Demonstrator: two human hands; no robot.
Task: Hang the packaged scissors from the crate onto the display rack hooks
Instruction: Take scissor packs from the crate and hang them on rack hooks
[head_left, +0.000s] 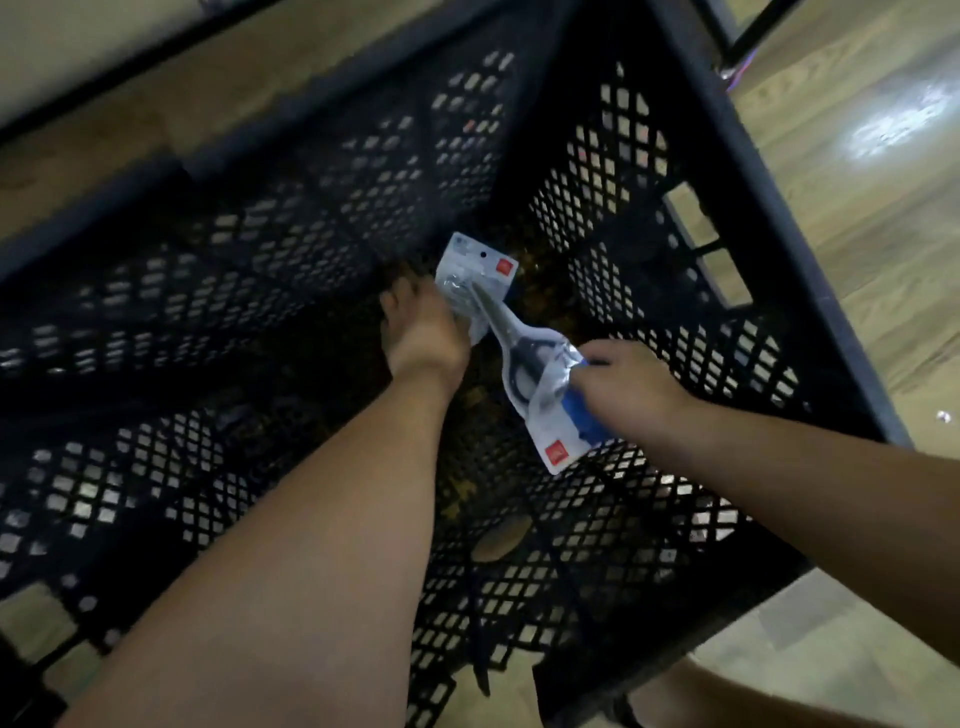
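Note:
I look down into a deep black lattice crate (639, 171). Both my arms reach inside it. My right hand (623, 387) grips the lower end of a packaged scissors (524, 364), a clear blister on a white and blue card with a red square label. My left hand (423, 332) is down near the crate floor and touches or holds the upper end of a pack by its hang hole (483, 255). Motion blur hides whether this is one pack or two overlapping. No display rack hooks are in view.
The crate stands on a light wooden floor (872, 218). A black bar (748, 31) of some frame crosses the top right corner. The crate walls rise high around both forearms, with cut-out handles (711, 244) on the right wall.

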